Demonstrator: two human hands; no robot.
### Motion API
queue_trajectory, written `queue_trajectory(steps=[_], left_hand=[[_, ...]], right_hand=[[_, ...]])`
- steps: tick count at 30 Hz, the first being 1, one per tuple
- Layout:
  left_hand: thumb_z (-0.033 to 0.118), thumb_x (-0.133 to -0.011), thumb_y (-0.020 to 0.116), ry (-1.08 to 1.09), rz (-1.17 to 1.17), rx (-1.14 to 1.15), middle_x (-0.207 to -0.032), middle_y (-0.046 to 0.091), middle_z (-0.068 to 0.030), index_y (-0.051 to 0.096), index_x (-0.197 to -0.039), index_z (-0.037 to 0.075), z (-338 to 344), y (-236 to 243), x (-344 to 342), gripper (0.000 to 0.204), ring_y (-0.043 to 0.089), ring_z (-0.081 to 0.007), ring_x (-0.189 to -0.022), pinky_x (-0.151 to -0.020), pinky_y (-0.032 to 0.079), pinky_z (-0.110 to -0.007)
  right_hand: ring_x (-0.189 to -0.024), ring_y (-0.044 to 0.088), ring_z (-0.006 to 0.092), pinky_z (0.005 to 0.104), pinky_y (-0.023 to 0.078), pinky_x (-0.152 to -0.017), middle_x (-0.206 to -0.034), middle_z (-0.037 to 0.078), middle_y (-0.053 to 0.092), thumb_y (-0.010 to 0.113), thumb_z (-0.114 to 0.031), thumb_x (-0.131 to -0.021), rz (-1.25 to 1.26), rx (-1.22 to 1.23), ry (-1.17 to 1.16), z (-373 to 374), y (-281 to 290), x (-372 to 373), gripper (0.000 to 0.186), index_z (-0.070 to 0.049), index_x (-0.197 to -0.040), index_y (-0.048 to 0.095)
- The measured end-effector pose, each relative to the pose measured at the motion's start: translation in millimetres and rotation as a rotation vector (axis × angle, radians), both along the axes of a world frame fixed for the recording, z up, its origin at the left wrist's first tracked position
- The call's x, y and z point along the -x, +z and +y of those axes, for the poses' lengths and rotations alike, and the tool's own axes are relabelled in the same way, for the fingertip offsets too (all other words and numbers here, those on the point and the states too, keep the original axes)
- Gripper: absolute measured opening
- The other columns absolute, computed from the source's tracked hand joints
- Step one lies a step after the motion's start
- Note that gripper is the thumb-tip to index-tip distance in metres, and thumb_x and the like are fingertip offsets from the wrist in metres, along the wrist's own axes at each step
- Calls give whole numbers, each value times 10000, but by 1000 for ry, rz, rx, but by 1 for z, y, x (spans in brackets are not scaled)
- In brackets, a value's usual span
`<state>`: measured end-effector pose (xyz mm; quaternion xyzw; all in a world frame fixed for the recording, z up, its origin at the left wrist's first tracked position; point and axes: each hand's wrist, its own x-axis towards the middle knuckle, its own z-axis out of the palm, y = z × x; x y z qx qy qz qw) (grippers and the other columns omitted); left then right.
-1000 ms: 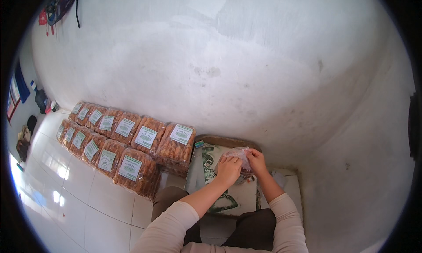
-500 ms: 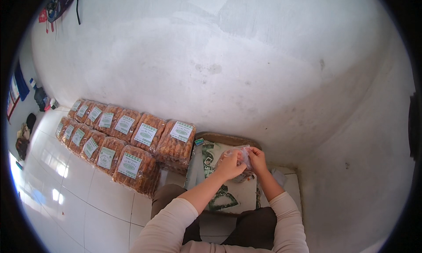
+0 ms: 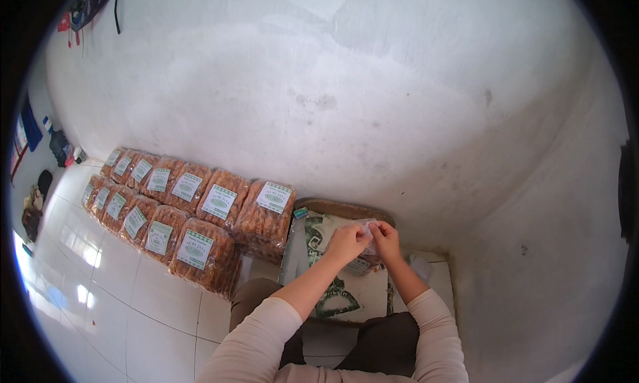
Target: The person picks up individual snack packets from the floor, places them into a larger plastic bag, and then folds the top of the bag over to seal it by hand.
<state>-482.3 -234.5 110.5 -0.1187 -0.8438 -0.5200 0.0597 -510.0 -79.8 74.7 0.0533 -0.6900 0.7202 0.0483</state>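
Observation:
Over a low board with green print, both my hands work at the top of a clear plastic bag. My left hand is closed, its fingertips pinching the gathered plastic. Right beside it, my right hand pinches the same mouth of the bag between thumb and fingers. Most of the bag lies hidden behind my left hand and wrist, so its contents are hard to make out. A small green object lies at the board's far left corner.
To the left, two rows of packed brown snack bags with white and green labels stand on white floor tiles. A pale wall rises behind the board and curves round on the right. Crumpled clear plastic lies right of the board.
My fingertips have come closer together at the bag's top, and the plastic there is more bunched. The camera view has shifted slightly; the labelled bags stand as before.

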Motion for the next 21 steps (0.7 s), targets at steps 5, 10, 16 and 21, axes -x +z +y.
queue_trajectory(steps=[5, 10, 16, 21], left_hand=[[136, -777, 597, 53, 74, 26, -865, 605, -189, 552, -839, -20, 0, -8, 5, 174, 605, -318, -757, -691, 469, -381], [90, -800, 562, 38, 93, 4, -987, 568, -217, 525, -865, -34, -4, -11, 9, 144, 613, -326, -764, -717, 469, -374], [86, -792, 544, 66, -116, -272, -882, 588, -217, 526, -826, -43, -5, -22, 17, 135, 627, -333, -765, -693, 483, -389], [81, -797, 542, 87, -147, -324, -944, 604, -215, 542, -839, -41, -3, -20, 16, 129, 639, -327, -786, -717, 487, -376]], right_hand=[[-696, 503, 45, 195, 417, -632, -781, -24, 597, 582, -121, -879, 87, -102, -63, -2, -5, -1, 105, -22, -869, 617], [-695, 494, 59, 209, 413, -643, -765, -21, 585, 593, -150, -872, 134, -189, -120, -3, -6, -4, 140, -13, -883, 619], [-691, 484, 47, 199, 405, -627, -768, -35, 578, 595, -147, -875, 65, -128, -63, -7, 5, -6, 134, -16, -880, 622], [-697, 507, 50, 202, 416, -628, -775, -30, 590, 606, -140, -865, 9, -165, 12, 4, 9, 1, 119, -26, -891, 624]])
